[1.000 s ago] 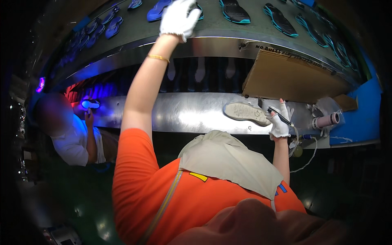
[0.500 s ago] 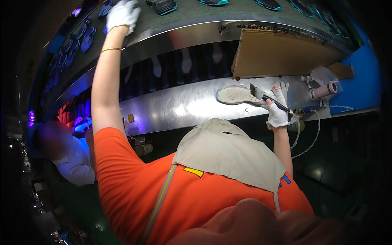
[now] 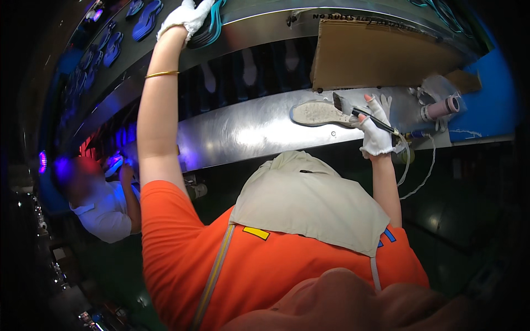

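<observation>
My left hand [image 3: 189, 18], in a white glove, reaches to the far raised surface at the top edge. It is closed on a dark shoe sole with a teal rim [image 3: 207, 34], whose near end hangs over the metal edge; part of the sole is out of the picture and its rim is smeared by motion. My right hand [image 3: 376, 132], gloved with bare fingertips showing, grips a brush [image 3: 371, 117] with a black handle and flat dark bristles. Those bristles are over the end of a cream sole [image 3: 319, 113] lying flat on the metal shelf, near the fingers.
Blue soles [image 3: 147, 21] lie along the raised surface [image 3: 243, 17] at left. A cardboard sheet [image 3: 381, 58] stands behind the shelf [image 3: 243, 132]. At right are a pink cylinder [image 3: 441, 108] and a thin hose [image 3: 432, 160]. Another person [image 3: 105, 212] works at the left.
My left hand has moved right and taken hold of a teal-rimmed sole, which has come nearer. The brush stays in my right hand, its bristles shifted slightly left. The view has shifted somewhat.
</observation>
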A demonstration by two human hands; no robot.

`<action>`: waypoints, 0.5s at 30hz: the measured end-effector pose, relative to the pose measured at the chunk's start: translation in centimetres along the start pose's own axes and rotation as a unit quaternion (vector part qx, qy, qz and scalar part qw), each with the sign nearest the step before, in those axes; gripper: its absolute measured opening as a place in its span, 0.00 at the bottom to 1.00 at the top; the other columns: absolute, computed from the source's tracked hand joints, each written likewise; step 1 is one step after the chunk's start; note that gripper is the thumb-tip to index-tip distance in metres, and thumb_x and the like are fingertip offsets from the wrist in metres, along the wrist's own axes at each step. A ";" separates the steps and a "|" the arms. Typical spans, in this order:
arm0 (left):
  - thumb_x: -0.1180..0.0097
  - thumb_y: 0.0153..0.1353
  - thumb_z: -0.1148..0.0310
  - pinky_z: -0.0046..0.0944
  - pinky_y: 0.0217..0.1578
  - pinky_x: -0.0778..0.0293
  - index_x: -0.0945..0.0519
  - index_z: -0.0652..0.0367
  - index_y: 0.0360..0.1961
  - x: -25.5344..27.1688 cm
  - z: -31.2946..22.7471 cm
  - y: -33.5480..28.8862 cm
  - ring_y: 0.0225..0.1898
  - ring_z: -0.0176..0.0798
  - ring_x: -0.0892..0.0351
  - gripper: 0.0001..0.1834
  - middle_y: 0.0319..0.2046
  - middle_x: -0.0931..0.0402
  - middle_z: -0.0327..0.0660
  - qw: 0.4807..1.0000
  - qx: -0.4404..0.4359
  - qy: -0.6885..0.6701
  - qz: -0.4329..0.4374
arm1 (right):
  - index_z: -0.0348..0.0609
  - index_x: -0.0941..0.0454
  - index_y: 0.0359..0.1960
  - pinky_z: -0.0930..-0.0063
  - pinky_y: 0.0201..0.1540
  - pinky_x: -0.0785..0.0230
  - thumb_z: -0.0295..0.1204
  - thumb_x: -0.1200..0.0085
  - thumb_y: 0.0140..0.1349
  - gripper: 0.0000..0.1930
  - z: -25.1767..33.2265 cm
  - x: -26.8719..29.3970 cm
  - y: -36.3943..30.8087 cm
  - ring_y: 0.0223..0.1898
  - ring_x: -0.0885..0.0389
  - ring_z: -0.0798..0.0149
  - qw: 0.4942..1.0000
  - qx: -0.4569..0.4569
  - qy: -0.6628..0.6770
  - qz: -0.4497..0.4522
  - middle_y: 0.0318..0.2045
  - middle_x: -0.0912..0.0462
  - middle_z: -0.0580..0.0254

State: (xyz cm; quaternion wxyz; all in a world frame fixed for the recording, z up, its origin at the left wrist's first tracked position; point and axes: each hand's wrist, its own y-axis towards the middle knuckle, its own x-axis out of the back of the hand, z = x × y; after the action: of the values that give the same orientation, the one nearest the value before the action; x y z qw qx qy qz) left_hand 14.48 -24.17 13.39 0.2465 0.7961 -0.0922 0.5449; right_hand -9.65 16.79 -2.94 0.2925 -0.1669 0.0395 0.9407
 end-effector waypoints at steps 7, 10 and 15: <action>0.38 0.56 0.62 0.38 0.52 0.31 0.31 0.63 0.56 -2.4 -3.7 -7.2 0.50 0.43 0.25 0.29 0.50 0.25 0.47 0.893 -0.107 -0.408 -0.158 | 0.38 0.28 0.51 0.75 0.49 0.29 0.21 0.43 0.57 0.19 -0.2 0.8 0.3 0.43 0.22 0.69 0.999 0.023 0.005 0.023 0.42 0.21 0.58; 0.38 0.54 0.73 0.33 0.48 0.27 0.23 0.63 0.48 -1.7 -6.4 -14.0 0.43 0.34 0.22 0.18 0.41 0.20 0.40 0.741 -0.008 -0.671 0.020 | 0.38 0.26 0.45 0.74 0.49 0.29 0.20 0.43 0.58 0.13 1.0 0.1 0.4 0.45 0.22 0.67 0.997 0.063 0.025 0.041 0.43 0.21 0.57; 0.55 0.63 0.49 0.54 0.56 0.31 0.34 0.69 0.57 -6.1 -9.6 -22.0 0.54 0.58 0.28 0.33 0.52 0.30 0.59 0.373 0.109 -0.875 0.288 | 0.39 0.27 0.43 0.71 0.50 0.31 0.24 0.43 0.59 0.11 4.9 -4.6 -0.1 0.42 0.21 0.66 0.982 0.122 0.043 0.137 0.42 0.20 0.55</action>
State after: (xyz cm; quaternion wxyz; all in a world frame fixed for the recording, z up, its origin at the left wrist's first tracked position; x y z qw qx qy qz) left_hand 13.41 -1.20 4.14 -0.2320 0.7742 -0.4203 -0.4126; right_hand -7.44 15.25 3.26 0.1769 -0.1628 0.1893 0.9520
